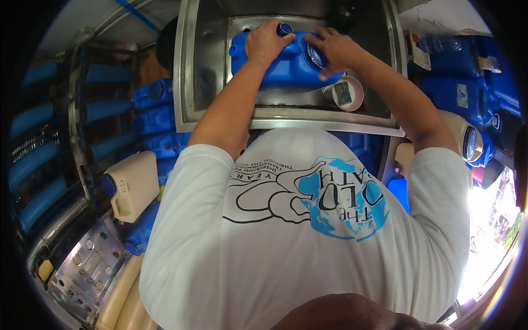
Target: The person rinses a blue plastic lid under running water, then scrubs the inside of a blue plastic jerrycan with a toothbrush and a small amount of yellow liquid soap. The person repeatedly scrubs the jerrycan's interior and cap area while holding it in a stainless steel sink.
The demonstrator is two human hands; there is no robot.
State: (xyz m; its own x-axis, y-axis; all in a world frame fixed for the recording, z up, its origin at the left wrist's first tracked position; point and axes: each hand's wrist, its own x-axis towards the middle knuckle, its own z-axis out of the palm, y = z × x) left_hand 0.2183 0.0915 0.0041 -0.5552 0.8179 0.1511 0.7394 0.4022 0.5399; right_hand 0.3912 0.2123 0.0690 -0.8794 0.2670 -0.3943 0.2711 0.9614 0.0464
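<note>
Toward twelve o'clock, your left hand point(265, 43) gripped the blue jerrycan point(278, 74); your right hand point(336, 52) lay spread at its screw cap point(314, 56) (pink-rimmed bowl point(359, 93) at the jerrycan's four o'clock).

I see the strongest light low on the right, where a gap point(495, 236) glows so white that most of what is in it gets washed out. The metal sink point(330, 126) shines along its front edge, but its back right corner is very dark (I can't tell what the green thing point(342, 17) there is). The blue jug point(280, 74) is clear enough, while the right hand point(342, 52) looks a bit smeared at the fingertips. The white shirt point(264, 264) is bright, with soft gray shadows. Past the sink's left edge, the rack point(74, 115) is dim. My picture is round with black corners, and straight things bend near its rim.
</note>
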